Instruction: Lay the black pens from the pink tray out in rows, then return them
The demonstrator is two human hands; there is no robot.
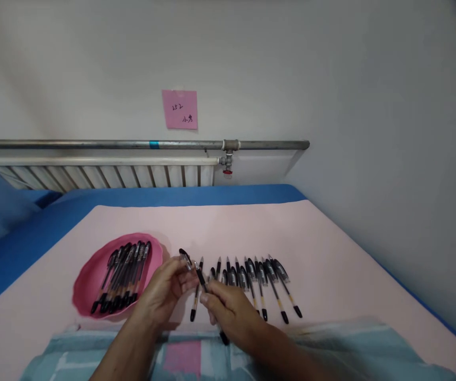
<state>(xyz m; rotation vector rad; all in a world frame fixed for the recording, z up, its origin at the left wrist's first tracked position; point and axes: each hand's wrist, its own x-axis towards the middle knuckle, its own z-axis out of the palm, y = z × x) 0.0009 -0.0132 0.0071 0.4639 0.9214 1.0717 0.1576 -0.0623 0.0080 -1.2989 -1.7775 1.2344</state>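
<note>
My left hand [169, 288] pinches a pen cap [185, 257], clear with a black top, between thumb and fingers. In my right hand [230, 309] is an uncapped pen [200, 276], tilted with its tip up toward the cap. Cap and pen tip are close together; I cannot tell whether they touch. Beneath and between my hands, one uncapped pen [195, 306] lies on the pink surface. To the right is a row of uncapped pens [277, 296] with loose caps [282, 271] among them, partly hidden by my right hand.
A pink scalloped bowl [87, 275] at the left holds several capped pens [126, 275]. Pink sheeting [331, 254] covers the blue-edged table [196, 194]. Behind stand a radiator [92, 175], a metal pipe [112, 144] and a wall with a pink note [180, 109]. Patterned teal cloth [350, 349] lies at the near edge.
</note>
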